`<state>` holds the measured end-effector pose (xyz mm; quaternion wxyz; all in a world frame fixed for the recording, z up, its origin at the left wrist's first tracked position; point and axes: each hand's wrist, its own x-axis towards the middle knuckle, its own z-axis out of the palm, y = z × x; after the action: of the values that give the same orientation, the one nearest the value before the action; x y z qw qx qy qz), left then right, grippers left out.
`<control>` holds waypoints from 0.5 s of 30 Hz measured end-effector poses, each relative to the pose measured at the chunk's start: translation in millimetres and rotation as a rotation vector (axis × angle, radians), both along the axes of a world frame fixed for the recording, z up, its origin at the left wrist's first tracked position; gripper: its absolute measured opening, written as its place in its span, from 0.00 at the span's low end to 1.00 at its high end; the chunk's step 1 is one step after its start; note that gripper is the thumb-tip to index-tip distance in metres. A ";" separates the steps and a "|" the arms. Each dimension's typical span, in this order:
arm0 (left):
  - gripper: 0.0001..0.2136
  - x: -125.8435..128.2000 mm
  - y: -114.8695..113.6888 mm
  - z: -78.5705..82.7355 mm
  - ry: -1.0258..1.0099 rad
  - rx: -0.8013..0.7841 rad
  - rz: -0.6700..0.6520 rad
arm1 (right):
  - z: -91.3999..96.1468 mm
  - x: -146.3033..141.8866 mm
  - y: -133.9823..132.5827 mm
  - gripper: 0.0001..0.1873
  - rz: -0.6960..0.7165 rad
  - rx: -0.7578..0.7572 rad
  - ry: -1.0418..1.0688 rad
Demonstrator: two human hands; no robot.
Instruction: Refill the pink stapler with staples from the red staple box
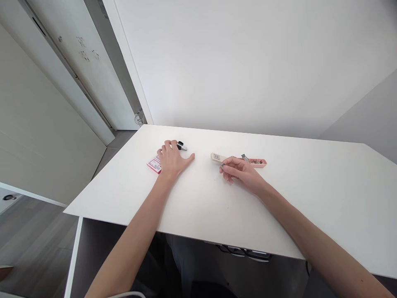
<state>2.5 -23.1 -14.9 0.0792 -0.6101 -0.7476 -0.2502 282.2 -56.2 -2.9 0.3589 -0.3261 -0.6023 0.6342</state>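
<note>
My left hand (171,160) is spread palm down at the left, with its thumb stretched out to the right. Partly under it lies a flat pink-and-white packet (154,164); whether the fingers press on it cannot be seen. Just beyond the fingertips is a small black-and-silver object (181,145). Thumb and fingers of my right hand (237,169) pinch a small grey piece (223,165), too tiny to name. Behind that hand lie a cream strip (217,157) with a dark square pattern and an open pink tray (259,162) holding small bits. A small metal part (245,157) sticks up by the tray.
The white tabletop (310,186) runs back to a white wall (248,62). Dark cables (245,251) hang below its front edge. To the left are pale door panels (46,111) and a grey wood floor (37,236).
</note>
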 end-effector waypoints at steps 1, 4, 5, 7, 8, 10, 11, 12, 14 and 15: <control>0.35 0.5 -0.3 0.8 0.009 -0.018 0.007 | -0.2 0.0 0.1 0.15 -0.001 -0.002 -0.001; 0.36 0.4 0.0 2.0 0.026 -0.058 0.025 | -0.2 0.1 0.2 0.14 0.000 -0.005 0.003; 0.36 0.0 0.3 1.9 0.030 -0.061 0.035 | 0.0 0.0 0.0 0.14 0.002 -0.001 0.004; 0.36 -1.2 0.9 1.4 0.037 -0.057 0.066 | 0.6 -0.2 -0.4 0.14 0.006 0.009 0.003; 0.36 -1.8 1.2 1.0 0.039 -0.052 0.087 | 0.9 -0.2 -0.6 0.14 0.007 0.013 0.001; 0.36 -3.0 1.8 0.3 0.042 -0.042 0.124 | 1.4 -0.1 -0.9 0.14 0.010 0.015 -0.003; 0.36 -3.6 2.1 0.0 0.045 -0.035 0.137 | 1.6 0.1 -0.9 0.15 0.011 0.014 -0.004; 0.36 -4.0 2.3 -0.4 0.051 -0.026 0.145 | 1.6 0.5 -0.8 0.15 0.011 0.013 -0.002; 0.38 -4.8 2.9 -1.0 0.069 -0.010 0.152 | 1.5 1.4 -0.4 0.15 -0.007 0.021 0.013; 0.38 -5.0 3.0 -1.2 0.076 -0.007 0.154 | 1.4 1.8 -0.1 0.15 -0.036 0.036 0.024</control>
<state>-2.5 -20.1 -16.1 0.1245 -0.5603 -0.7895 -0.2174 284.0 -56.3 -1.5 0.3834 -0.3226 -0.6033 0.6204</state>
